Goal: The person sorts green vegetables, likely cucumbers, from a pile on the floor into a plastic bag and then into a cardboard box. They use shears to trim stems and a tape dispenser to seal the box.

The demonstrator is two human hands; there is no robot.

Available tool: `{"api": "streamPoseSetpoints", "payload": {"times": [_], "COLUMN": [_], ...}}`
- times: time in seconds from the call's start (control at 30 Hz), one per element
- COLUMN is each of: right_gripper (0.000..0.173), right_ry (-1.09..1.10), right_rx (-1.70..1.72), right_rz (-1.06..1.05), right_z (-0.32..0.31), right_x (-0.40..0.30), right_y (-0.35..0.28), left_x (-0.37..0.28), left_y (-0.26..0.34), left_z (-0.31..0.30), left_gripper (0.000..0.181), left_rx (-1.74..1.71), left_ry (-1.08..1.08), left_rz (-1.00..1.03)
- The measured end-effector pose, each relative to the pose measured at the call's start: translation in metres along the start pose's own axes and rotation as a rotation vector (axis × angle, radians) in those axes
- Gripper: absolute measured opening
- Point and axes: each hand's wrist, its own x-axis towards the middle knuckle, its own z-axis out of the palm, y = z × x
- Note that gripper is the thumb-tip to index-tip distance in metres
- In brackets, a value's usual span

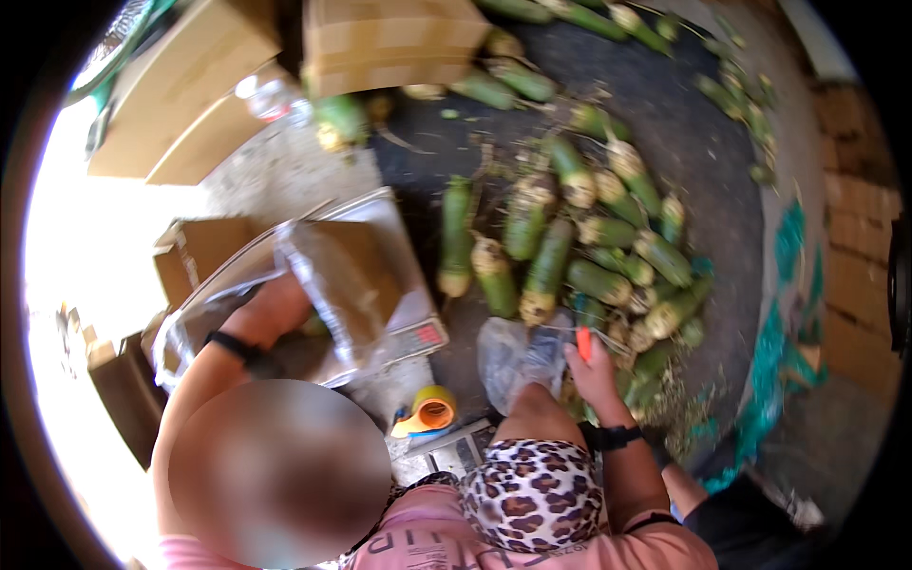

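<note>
My left hand reaches into a cardboard box lined with a clear plastic bag. Its fingers are partly hidden, and something green shows beside them; I cannot tell whether it is gripped. Under the box is a weighing scale with a lit red display. In my right hand is a tool with an orange handle, probably a knife, its thin blade pointing left. That hand is beside a heap of green radishes with pale root ends. One long radish lies just beyond it.
A yellow-orange tape dispenser lies between my legs and the scale. A clear plastic bag covers my foot area. A closed carton stands at the back among more radishes. Green plastic netting lies right; another person's leg shows lower right.
</note>
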Motion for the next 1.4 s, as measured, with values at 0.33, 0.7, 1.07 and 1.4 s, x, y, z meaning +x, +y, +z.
{"api": "streamPoseSetpoints", "payload": {"times": [0.33, 0.7, 1.07, 1.4], "right_gripper": [0.03, 0.026, 0.017, 0.029], "right_ry": [0.113, 0.277, 0.95, 0.685], "right_rx": [0.199, 0.496, 1.174, 1.027], "right_rz": [0.216, 0.32, 0.665, 0.719], "right_z": [0.007, 0.01, -0.08, -0.091], "right_x": [-0.038, -0.065, -0.086, -0.044], "right_y": [0.069, 0.112, 0.178, 0.186], "left_x": [-0.031, -0.082, 0.034, 0.064], "left_y": [0.081, 0.254, 0.26, 0.264], "left_z": [-0.026, 0.081, 0.223, 0.268], "left_gripper": [0.032, 0.019, 0.027, 0.027], "left_rx": [0.479, 0.29, 0.177, 0.134], "left_ry": [-0.003, 0.133, -0.081, -0.213], "left_rz": [-0.009, 0.158, 0.275, 0.11]}}
